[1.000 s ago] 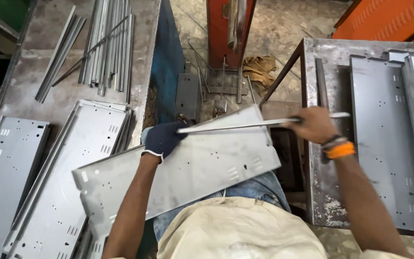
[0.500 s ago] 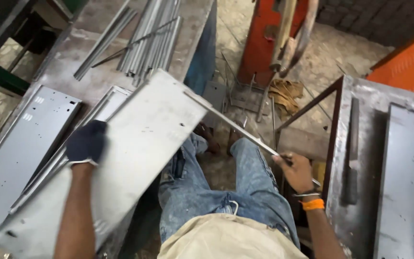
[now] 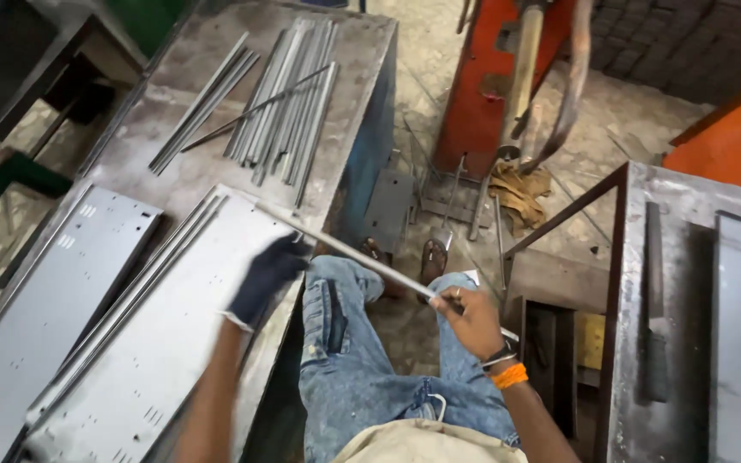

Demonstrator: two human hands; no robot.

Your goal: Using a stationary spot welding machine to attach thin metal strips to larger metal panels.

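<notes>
Two hands share one long thin grey metal strip (image 3: 362,255) that runs from the stacked sheets on the left across the person's lap. The right hand (image 3: 473,321), bare with an orange wristband, has its fingers curled round the near end; the left hand (image 3: 269,273) in a dark glove sits at the far end over the edge of the flat grey perforated steel panel (image 3: 165,343), glove blurred, so the finger state cannot be told. To handle it well, judging from this: keep both ends level so the strip does not sag or twist, and keep the grip back from the sharp panel edge. Panels lie on a worn grey steel workbench (image 3: 173,171), with a bundle of loose grey metal strips (image 3: 289,103) further back. Rough concrete floor, an orange-red machine (image 3: 490,86) ahead, and a second grey metal table (image 3: 688,257) at right.
</notes>
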